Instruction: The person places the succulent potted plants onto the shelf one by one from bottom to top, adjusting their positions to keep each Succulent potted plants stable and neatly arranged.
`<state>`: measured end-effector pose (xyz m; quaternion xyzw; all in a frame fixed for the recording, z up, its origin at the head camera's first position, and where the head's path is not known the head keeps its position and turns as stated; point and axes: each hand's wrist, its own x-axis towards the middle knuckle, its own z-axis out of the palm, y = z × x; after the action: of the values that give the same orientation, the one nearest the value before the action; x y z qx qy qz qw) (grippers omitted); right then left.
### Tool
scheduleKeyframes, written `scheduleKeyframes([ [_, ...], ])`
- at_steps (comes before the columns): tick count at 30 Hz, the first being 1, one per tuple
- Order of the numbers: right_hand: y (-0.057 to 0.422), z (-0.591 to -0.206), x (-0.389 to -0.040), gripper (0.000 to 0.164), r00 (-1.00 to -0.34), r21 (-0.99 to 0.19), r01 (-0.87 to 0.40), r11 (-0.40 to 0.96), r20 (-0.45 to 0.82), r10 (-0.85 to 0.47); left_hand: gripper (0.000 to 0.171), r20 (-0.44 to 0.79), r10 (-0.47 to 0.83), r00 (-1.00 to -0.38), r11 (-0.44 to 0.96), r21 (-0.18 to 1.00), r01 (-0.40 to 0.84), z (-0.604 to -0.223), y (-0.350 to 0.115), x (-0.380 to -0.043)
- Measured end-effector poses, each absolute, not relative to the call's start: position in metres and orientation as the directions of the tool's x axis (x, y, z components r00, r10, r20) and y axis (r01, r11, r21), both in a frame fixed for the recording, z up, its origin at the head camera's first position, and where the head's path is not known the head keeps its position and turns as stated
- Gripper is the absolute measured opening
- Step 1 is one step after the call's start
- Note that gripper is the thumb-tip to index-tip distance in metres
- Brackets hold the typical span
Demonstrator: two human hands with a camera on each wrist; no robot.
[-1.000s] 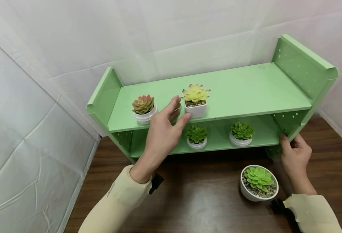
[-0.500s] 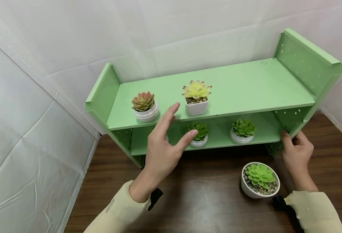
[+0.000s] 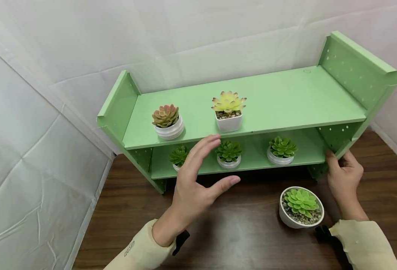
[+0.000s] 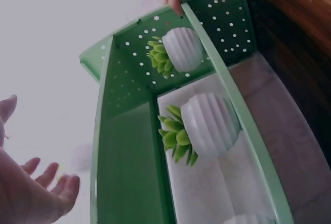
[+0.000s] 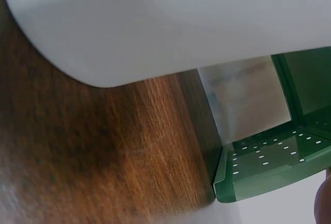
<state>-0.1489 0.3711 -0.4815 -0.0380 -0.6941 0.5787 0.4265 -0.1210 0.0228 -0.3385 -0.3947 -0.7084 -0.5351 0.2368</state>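
A green two-tier shelf (image 3: 286, 93) stands on the table against the white wall cover. My left hand (image 3: 193, 191) hovers in front of it, fingers extended and thumb spread, touching nothing. Above that hand, a yellow succulent in a square white pot (image 3: 229, 123) sits on the top tier, right of a reddish succulent in a round white pot (image 3: 169, 129). My right hand (image 3: 345, 178) grips the shelf's right side panel low down, its fingers partly hidden behind the panel. In the left wrist view, two ribbed white pots (image 4: 212, 124) with green succulents sit on the lower tier.
On the lower tier stand green succulents: a left one (image 3: 179, 155) partly behind my left hand, a middle one (image 3: 229, 151) and a right one (image 3: 282, 147). A larger potted succulent (image 3: 301, 202) stands on the brown wooden table (image 3: 239, 240), near my right wrist.
My left hand has left the square white pot, which its thumb touched earlier, and drawn down toward the front. The pot stays on the top tier. My right hand keeps its hold.
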Motion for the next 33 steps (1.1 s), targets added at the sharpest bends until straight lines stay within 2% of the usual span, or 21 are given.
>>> scheduleKeyframes([
  [5, 0.373, -0.483, -0.15, 0.025, -0.638, -0.853, -0.428, 0.298, 0.519, 0.569, 0.067, 0.785, 0.389, -0.482, 0.001, 0.523, 0.852, -0.346, 0.026, -0.121],
  [10, 0.376, -0.488, -0.152, 0.025, -0.641, -0.854, -0.432, 0.29, 0.517, 0.568, 0.08, 0.747, 0.516, -0.418, -0.04, 0.509, 0.86, -0.354, 0.036, -0.114],
  [18, 0.386, -0.506, -0.16, 0.024, -0.621, -0.832, -0.464, 0.303, 0.55, 0.559, 0.096, 0.559, 0.653, -0.511, 0.018, 0.663, 0.748, -0.383, 0.05, -0.109],
  [26, 0.385, -0.506, -0.161, 0.023, -0.611, -0.822, -0.473, 0.317, 0.566, 0.554, 0.095, 0.378, 0.698, -0.608, 0.098, 0.79, 0.605, -0.41, 0.067, -0.105],
  [33, 0.383, -0.5, -0.16, 0.024, -0.621, -0.831, -0.456, 0.319, 0.553, 0.556, 0.096, 0.211, 0.725, -0.656, 0.222, 0.829, 0.513, -0.429, 0.08, -0.11],
])
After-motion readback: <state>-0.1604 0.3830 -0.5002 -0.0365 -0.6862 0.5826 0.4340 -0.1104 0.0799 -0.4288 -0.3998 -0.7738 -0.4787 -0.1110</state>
